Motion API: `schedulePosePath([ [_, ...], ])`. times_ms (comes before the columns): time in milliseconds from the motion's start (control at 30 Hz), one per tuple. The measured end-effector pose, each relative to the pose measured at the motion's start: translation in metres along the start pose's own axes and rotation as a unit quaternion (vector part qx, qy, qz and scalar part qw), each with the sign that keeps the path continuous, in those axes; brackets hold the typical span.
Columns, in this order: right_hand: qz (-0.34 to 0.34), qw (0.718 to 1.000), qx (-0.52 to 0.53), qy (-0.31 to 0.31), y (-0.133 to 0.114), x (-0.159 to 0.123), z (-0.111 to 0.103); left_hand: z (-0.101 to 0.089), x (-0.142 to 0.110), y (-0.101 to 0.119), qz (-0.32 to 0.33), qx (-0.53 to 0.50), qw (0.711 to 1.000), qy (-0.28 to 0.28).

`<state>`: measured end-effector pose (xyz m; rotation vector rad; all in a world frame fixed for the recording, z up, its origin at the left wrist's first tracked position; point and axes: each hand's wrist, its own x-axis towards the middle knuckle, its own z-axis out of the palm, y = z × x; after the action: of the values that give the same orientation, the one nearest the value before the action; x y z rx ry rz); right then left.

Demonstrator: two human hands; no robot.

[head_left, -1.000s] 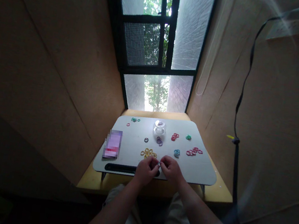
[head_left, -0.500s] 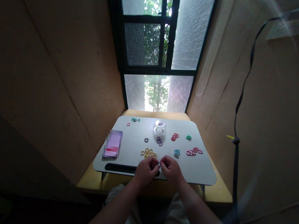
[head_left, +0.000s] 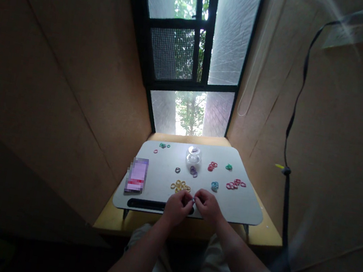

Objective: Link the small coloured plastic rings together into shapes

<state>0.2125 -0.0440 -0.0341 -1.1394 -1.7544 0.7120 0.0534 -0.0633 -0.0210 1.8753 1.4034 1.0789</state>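
My left hand (head_left: 178, 207) and my right hand (head_left: 207, 205) meet at the front of the white folding table (head_left: 157, 182). Their fingertips are pinched together on a small purplish-grey piece (head_left: 193, 199), mostly covered by the fingers. Just beyond my left hand lies a cluster of yellow ring-shaped bands (head_left: 179, 185). Blue bands (head_left: 215, 186) sit beyond my right hand. Farther back are purple bands (head_left: 193, 171) and a single dark band (head_left: 177, 170). Red bands (head_left: 212, 166), a row of pink-red bands (head_left: 236, 184) and a green bunch (head_left: 229, 167) lie to the right.
A clear jar (head_left: 194, 157) stands at the back middle. Green bands (head_left: 162, 145) and one pink band (head_left: 155, 151) lie back left. At the left edge rests a phone (head_left: 137, 175), its screen blurred. A black slot (head_left: 146, 204) runs along the front edge. Walls flank both sides.
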Motion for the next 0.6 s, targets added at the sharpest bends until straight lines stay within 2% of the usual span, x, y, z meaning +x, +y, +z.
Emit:
schedulePosePath([
  [600,0.000,1.000,0.003,-0.004,0.0024,-0.0001,0.0008,0.0012,-0.0002,-0.0023,-0.002,0.008,1.000,0.003],
])
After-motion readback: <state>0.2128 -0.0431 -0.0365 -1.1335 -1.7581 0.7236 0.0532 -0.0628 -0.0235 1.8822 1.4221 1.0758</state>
